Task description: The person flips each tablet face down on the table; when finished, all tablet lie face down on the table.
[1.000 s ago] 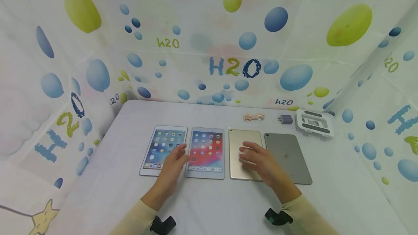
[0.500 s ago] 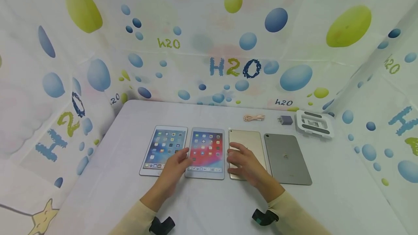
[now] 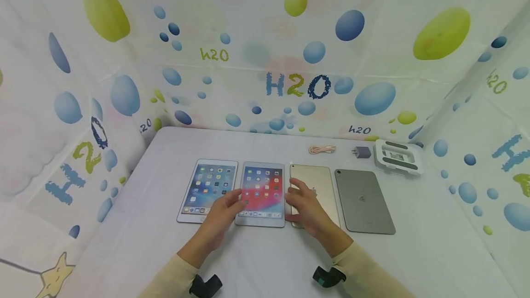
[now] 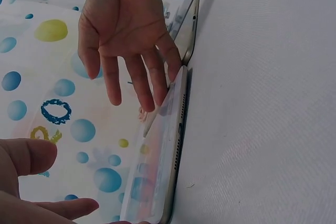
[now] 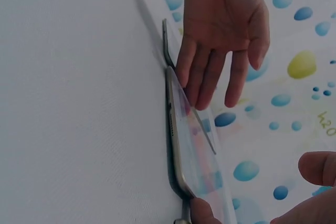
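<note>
Above the near side of a table [image 3: 265, 261], the head camera looks forward and down, the farthest and widest of three views, reaching the patterned cloth [image 3: 244, 22] behind. The left wrist camera [image 3: 204, 286], low and close, faces right along the near edge of the tablet [image 3: 262, 194] toward the palm of the right grip [image 3: 310, 210]. The right wrist camera [image 3: 329, 277], likewise low and close, faces left toward the palm of the left grip [image 3: 220, 220]. Both wrist pictures lie sideways. All three views share the tablet, table and cloth.
</note>
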Tool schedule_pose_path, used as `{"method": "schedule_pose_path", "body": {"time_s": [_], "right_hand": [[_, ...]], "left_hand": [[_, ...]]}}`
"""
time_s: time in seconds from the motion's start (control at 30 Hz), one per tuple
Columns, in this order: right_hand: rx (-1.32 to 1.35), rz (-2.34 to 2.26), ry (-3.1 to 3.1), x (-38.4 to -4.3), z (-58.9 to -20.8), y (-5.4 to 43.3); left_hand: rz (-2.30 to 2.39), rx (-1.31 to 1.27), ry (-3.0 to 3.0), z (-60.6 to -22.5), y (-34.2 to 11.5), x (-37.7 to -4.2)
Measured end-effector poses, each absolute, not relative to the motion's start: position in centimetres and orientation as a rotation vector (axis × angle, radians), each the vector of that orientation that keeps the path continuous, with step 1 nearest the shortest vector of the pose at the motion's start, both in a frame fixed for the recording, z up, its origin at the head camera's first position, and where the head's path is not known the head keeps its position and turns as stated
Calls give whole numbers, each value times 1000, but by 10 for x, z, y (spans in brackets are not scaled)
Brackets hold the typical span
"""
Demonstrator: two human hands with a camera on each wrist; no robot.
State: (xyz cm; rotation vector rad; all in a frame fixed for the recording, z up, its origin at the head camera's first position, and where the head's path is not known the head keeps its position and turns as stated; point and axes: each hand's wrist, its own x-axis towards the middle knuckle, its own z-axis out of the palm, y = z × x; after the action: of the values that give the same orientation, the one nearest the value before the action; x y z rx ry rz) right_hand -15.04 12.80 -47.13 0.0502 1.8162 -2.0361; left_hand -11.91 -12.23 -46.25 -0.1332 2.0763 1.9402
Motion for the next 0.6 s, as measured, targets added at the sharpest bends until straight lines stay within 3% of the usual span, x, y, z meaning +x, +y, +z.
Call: {"method": "schedule_pose_path", "body": {"time_s": [0.6], "right_hand": [[90,-2130,1724,-149,-459,125]], "left_hand": [[1840,42,2091,-459,-116,-117]]}}
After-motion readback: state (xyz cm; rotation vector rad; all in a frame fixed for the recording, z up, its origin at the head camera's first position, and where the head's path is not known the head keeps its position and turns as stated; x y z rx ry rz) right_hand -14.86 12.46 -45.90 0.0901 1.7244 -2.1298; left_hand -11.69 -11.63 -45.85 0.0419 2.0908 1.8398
